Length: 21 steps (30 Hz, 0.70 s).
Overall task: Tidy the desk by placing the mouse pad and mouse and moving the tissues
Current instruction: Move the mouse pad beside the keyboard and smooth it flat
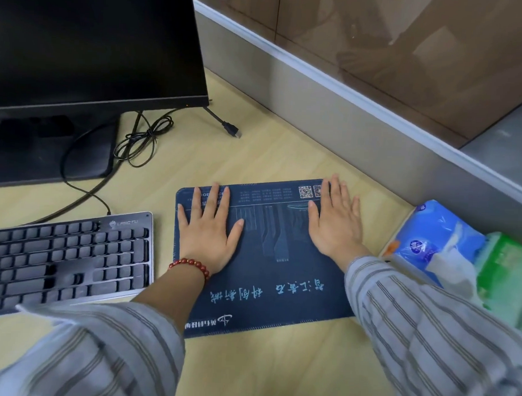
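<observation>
The mouse pad [269, 258] lies flat on the desk [256, 149], just to the 3 o'clock side of the keyboard [65, 264] and at roughly 5 o'clock from the monitor [90, 40]. Both hands are spread wide, palms down, gripping nothing: the left hand [209, 234] presses the pad's 9 o'clock portion, and the right hand [336, 225] presses the 3 o'clock portion, its fingertips reaching the far edge by the printed codes. This flat, two-point contact appears intended to smooth the pad and hold it square to the keyboard while its position is settled. The tissues [431, 244], a blue soft pack with a sheet pulled up, sit at 3 o'clock from the pad, close to the partition [347, 105], with a green pack [507, 274] touching on the far side; neither has been moved clear yet. No mouse is visible anywhere in view. The right sleeve [412, 324] covers the pad's near right corner, the green pack is cut off by the frame edge, and the pad's print reads upside down and is partly illegible.
</observation>
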### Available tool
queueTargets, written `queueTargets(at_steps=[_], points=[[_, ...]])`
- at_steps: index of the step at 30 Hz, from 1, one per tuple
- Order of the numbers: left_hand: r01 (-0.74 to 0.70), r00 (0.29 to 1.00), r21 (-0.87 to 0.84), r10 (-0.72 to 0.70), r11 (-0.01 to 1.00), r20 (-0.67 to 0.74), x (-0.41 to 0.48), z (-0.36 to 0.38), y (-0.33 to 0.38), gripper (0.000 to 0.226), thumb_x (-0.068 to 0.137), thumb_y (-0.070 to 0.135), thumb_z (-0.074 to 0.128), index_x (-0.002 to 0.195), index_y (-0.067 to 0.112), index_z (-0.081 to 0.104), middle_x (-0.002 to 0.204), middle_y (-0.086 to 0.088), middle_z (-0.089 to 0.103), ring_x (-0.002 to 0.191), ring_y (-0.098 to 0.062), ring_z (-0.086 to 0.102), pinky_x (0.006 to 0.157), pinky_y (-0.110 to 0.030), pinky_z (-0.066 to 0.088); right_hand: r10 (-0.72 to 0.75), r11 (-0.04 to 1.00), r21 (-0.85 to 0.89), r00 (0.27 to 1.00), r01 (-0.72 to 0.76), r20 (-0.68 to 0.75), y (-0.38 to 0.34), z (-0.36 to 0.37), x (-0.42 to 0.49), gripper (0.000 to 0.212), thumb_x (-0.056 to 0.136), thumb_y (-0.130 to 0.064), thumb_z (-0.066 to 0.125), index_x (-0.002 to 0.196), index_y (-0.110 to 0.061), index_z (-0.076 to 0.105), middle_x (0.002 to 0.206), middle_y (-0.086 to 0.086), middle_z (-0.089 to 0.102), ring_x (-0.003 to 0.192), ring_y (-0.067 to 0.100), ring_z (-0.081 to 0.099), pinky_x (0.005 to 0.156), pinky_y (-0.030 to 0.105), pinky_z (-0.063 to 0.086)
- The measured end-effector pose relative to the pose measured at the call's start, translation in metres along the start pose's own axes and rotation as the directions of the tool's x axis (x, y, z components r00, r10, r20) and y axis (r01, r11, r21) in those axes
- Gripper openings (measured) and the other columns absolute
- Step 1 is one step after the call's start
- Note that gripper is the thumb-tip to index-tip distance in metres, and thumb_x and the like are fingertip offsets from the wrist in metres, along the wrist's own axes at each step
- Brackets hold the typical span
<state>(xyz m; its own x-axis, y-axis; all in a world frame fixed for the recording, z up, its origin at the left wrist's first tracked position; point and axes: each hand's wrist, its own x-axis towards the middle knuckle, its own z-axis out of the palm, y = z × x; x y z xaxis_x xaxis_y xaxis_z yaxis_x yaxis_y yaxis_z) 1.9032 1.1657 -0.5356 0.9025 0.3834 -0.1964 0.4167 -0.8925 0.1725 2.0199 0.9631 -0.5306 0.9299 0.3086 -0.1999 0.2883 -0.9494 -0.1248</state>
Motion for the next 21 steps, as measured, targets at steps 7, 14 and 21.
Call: queueTargets(at_steps=[7, 14, 21], points=[[-0.182, 0.983, -0.038, 0.182, 0.982, -0.017, -0.030, 0.004, 0.025, 0.071, 0.085, 0.047, -0.004, 0.151, 0.023, -0.006, 0.161, 0.007, -0.009, 0.142, -0.011, -0.021, 0.116, -0.045, -0.010, -0.419, 0.905, 0.095, 0.908, 0.415, 0.024, -0.068, 0.011, -0.039, 0.067, 0.092, -0.041, 0.002, 0.153, -0.012, 0.000, 0.163, 0.002, -0.006, 0.150, 0.017, -0.006, 0.121, 0.039, -0.006], [-0.131, 0.991, -0.070, 0.128, 0.989, -0.040, -0.033, 0.009, 0.018, 0.067, 0.090, 0.048, 0.005, 0.152, 0.023, -0.002, 0.160, 0.009, -0.007, 0.149, -0.017, -0.008, 0.118, -0.041, -0.006, -0.390, 0.919, 0.051, 0.921, 0.390, -0.015, -0.048, 0.022, -0.040, 0.060, 0.096, -0.041, 0.014, 0.153, -0.025, 0.009, 0.163, -0.002, 0.002, 0.150, 0.016, 0.000, 0.121, 0.040, -0.001], [-0.072, 0.995, -0.090, 0.066, 0.993, -0.069, -0.050, 0.009, -0.003, 0.065, 0.093, 0.046, 0.010, 0.152, 0.022, -0.003, 0.159, 0.009, -0.007, 0.149, -0.017, -0.005, 0.118, -0.036, -0.005, -0.356, 0.934, -0.007, 0.934, 0.356, -0.018, -0.020, 0.018, -0.040, 0.062, 0.094, -0.043, 0.008, 0.153, -0.025, 0.003, 0.163, -0.002, -0.002, 0.150, 0.015, -0.002, 0.120, 0.038, 0.000]])
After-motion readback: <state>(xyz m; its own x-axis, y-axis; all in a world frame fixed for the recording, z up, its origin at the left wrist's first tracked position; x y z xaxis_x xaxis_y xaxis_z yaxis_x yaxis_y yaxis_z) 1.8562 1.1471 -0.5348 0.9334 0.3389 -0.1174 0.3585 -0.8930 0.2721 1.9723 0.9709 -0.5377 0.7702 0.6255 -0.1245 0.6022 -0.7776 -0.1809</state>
